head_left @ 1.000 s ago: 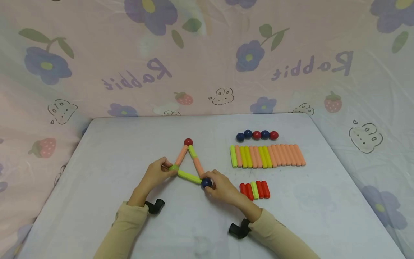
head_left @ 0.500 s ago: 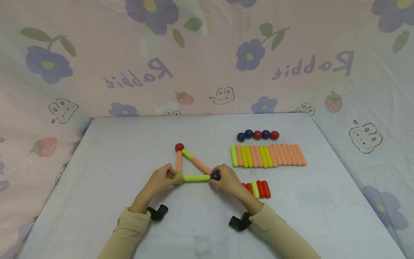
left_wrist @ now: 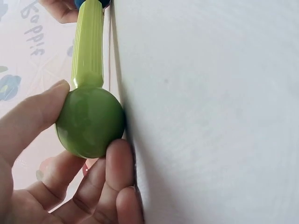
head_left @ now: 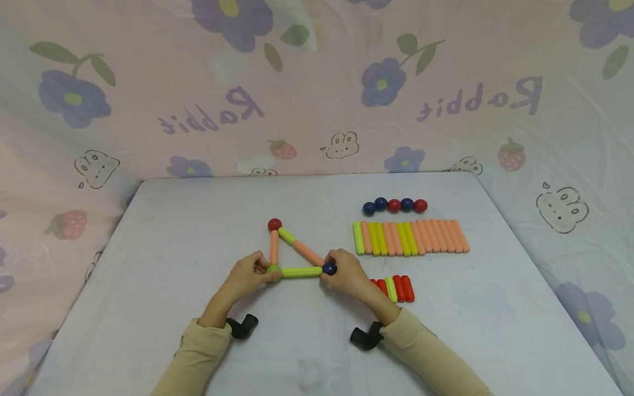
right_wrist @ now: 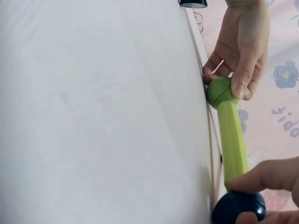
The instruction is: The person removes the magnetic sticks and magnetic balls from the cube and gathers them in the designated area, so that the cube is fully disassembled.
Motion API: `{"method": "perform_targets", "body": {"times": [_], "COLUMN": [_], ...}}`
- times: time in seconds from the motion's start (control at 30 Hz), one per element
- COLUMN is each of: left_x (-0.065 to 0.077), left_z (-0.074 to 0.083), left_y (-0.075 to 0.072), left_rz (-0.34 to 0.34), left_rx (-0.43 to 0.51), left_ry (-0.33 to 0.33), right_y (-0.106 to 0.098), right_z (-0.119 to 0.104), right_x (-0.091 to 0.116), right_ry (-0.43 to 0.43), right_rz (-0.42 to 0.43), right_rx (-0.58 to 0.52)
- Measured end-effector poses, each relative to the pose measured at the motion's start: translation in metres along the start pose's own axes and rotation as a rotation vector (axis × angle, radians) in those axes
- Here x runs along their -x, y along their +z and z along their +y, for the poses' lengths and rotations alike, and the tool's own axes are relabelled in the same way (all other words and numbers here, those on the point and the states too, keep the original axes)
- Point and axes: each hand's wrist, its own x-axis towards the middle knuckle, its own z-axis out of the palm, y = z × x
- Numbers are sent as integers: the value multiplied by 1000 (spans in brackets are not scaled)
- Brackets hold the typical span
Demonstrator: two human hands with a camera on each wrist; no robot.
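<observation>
A triangle of rods and balls lies on the white table. Its near left corner is a green ball (left_wrist: 89,122), which my left hand (head_left: 250,271) pinches between thumb and fingers. At the near right corner my right hand (head_left: 345,271) grips a dark blue ball (head_left: 329,268). A lime-green rod (head_left: 302,272) joins these two balls along the near side. The far corner is a red ball (head_left: 274,224). From it an orange rod (head_left: 274,247) runs down to the green ball. A short lime rod (head_left: 286,236) and an orange rod (head_left: 307,253) in line reach toward the blue ball.
To the right a row of orange, yellow and lime rods (head_left: 411,238) lies side by side. Behind it sit several blue and red balls (head_left: 394,205). Short red and lime rods (head_left: 399,289) lie beside my right wrist, partly hidden by it. A printed curtain surrounds the table (head_left: 198,209).
Over the first half second both hands turned the triangle counterclockwise, bringing its lime near side level and the red ball leftward. Since then hardly anything has moved.
</observation>
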Motion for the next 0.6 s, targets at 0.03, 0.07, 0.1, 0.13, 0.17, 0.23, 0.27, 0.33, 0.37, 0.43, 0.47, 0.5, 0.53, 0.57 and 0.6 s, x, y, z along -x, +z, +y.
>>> {"method": "perform_targets", "body": {"times": [0.03, 0.07, 0.1, 0.13, 0.17, 0.23, 0.27, 0.33, 0.37, 0.43, 0.47, 0.5, 0.53, 0.57, 0.6], "left_x": [0, 0, 0, 0, 0, 0, 0, 1, 1, 1, 1, 1, 1, 0, 0], "left_z": [0, 0, 0, 0, 0, 0, 0, 0, 0, 0, 0, 0, 0, 0, 0], "left_y": [0, 0, 0, 0, 0, 0, -1, -1, -1, -1, -1, -1, -1, -1, -1], "left_rz": [-1, -1, -1, -3, -4, -6, -6, -6, -5, -4, -3, -3, -3, -3, -2], "left_rx": [0, 0, 2, 3, 5, 9, 11, 14, 15, 16, 15, 15, 14, 14, 12], "left_ry": [-2, -3, -4, -5, -5, -3, -4, -3, -2, -1, 0, 1, 2, 3, 3], "right_y": [0, 0, 0, -1, -1, -3, -3, -4, -4, -3, -3, -2, -1, -1, 0], "right_z": [0, 0, 1, 1, 1, 2, 2, 2, 1, 1, 1, 0, 0, -1, -1], "right_x": [0, -1, -1, -2, -2, -3, -3, -4, -4, -4, -5, -5, -6, -6, -6], "right_ry": [-2, -1, -3, -6, -8, -11, -13, -17, -17, -20, -19, -19, -21, -21, -24], "right_rz": [3, 12, 21, 29, 36, 47, 52, 49, 50, 56, 58, 60, 63, 65, 66], "right_rx": [4, 10, 14, 21, 25, 41, 50, 61, 70, 99, 109, 119, 134, 145, 155]}}
